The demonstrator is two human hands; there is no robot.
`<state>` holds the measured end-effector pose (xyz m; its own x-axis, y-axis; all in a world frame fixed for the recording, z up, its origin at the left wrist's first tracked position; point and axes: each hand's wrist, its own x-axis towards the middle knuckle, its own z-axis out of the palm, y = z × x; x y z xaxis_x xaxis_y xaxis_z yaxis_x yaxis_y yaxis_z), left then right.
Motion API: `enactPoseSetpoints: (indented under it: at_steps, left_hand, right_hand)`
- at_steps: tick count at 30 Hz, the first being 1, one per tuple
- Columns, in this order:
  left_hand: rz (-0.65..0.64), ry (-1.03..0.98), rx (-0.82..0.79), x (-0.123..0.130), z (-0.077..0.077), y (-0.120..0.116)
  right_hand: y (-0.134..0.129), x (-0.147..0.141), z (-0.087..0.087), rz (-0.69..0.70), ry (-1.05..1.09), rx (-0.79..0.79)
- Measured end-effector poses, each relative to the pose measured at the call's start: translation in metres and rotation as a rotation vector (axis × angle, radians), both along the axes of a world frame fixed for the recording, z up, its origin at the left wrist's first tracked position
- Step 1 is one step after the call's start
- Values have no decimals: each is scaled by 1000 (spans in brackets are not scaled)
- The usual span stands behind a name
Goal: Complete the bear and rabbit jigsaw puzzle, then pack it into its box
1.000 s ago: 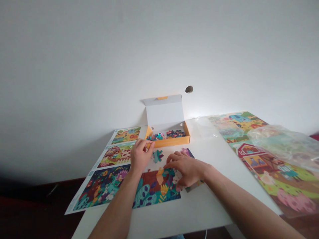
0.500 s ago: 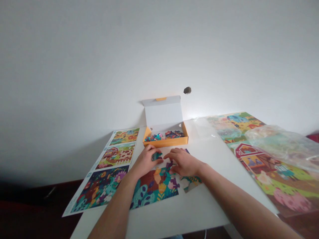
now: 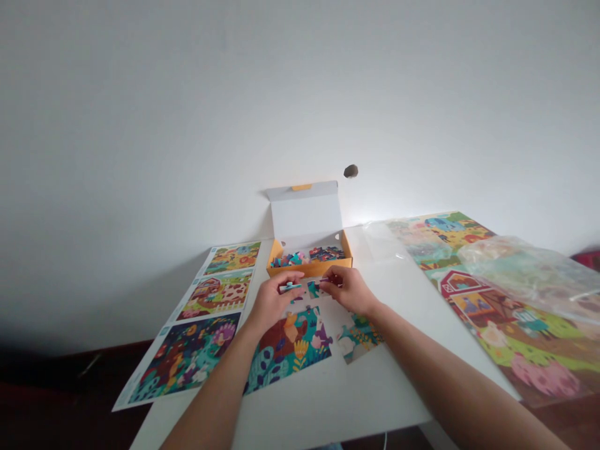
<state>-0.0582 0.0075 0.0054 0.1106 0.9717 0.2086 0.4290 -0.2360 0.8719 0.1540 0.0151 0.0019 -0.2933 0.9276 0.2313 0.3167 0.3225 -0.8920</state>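
Note:
My left hand [image 3: 274, 301] pinches a small teal puzzle piece [image 3: 290, 286] just in front of the yellow box. Close by on the right, my right hand [image 3: 345, 289] grips a dark puzzle piece [image 3: 323, 280] between thumb and fingers. Another teal piece [image 3: 313, 289] shows between the hands. Below them lies a joined puzzle section [image 3: 293, 347] with a yellow flower and blue leaves. A separate smaller section [image 3: 360, 339] rests to its right, under the right wrist's side.
The yellow box [image 3: 309, 270] stands open against the wall, holding loose pieces [image 3: 327, 253]. A sheet with three pictures [image 3: 187, 350] lies left. On the right are a large farm poster [image 3: 529, 325] and clear plastic wrap [image 3: 529, 269].
My right hand has lifted off the joined section and moved up toward the box with a dark piece. My left hand has tilted its teal piece nearly edge-on.

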Motion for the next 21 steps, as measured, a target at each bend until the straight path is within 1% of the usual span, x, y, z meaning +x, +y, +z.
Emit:
enactPoseSetpoints:
  at_steps: [4,6,9,15,17,18,21]
  left_hand:
    - [68,-145,-46,2,-2,1]
    - [75,-184,-57,4,-3,1]
    - [44,-195,-79,7,-3,-1]
    - [-121,-195,-147,17,2,-9]
    - [-172,-210,-175,18,2,-10]
    - [-177,-216,-193,18,1,-10]
    - [-133,-222,-230,15,-3,-8]
  right_hand:
    - [-2,-6,-4,66,147,-203]
    - [-3,-7,-4,60,165,-242]
    - [-4,-6,-3,29,88,-187]
    - [-8,-10,-2,-50,-185,61]
    - [-9,-9,4,-83,-315,120]
    - [-9,-7,8,-115,-390,135]
    - [-10,7,23,-279,-631,109]
